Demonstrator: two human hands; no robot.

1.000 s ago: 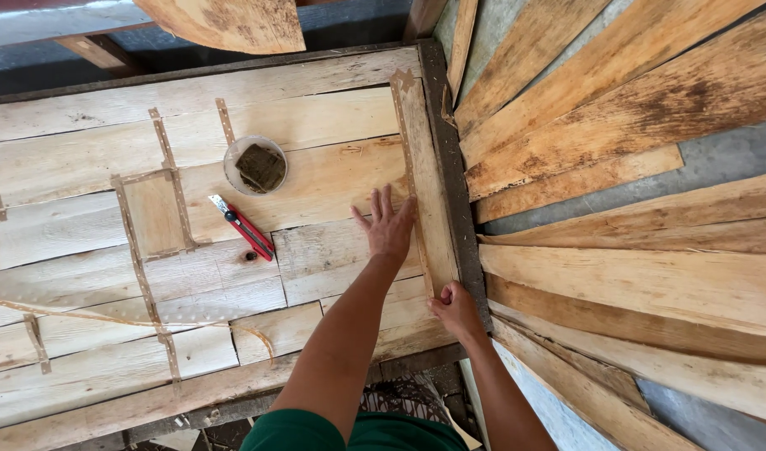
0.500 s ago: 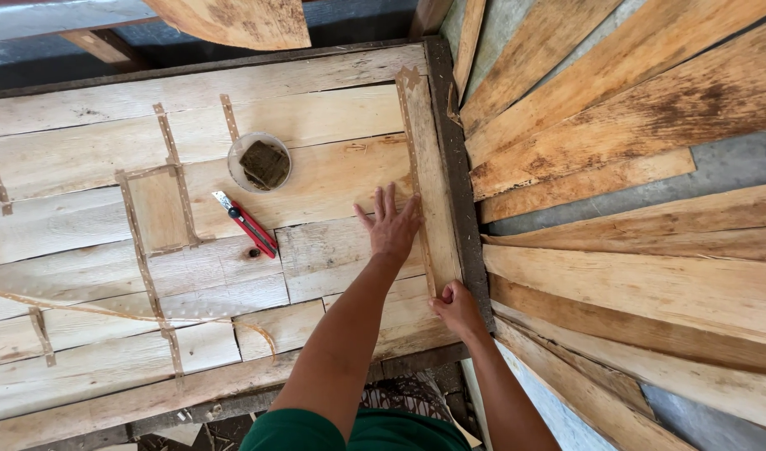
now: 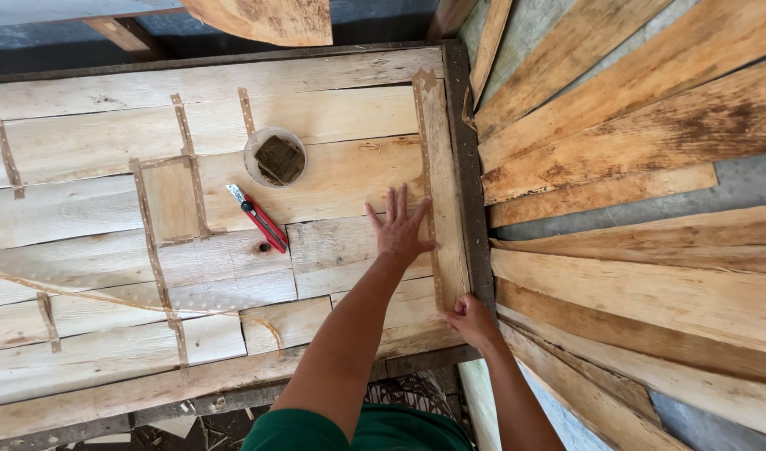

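My left hand (image 3: pixel 397 227) lies flat with fingers spread on pale wood veneer sheets (image 3: pixel 107 217), its fingertips against a narrow veneer strip (image 3: pixel 443 192) that runs along the table's right edge. My right hand (image 3: pixel 471 320) pinches the near end of that strip at the table's corner. A red utility knife (image 3: pixel 259 219) lies on the sheets to the left of my left hand. Just beyond the knife stands a small round bowl (image 3: pixel 274 156) with a dark sponge in it. Brown tape strips (image 3: pixel 153 250) join the sheets.
To the right of the table, long rough veneer boards (image 3: pixel 634 167) lie fanned over a grey floor. A curved wood piece (image 3: pixel 266 18) and a beam sit at the top. A loose curling tape (image 3: pixel 82 296) trails across the sheets at the left.
The view has shifted slightly. My left hand stays spread on the sheet beside the strip, and my right hand keeps its hold on the strip's near end.
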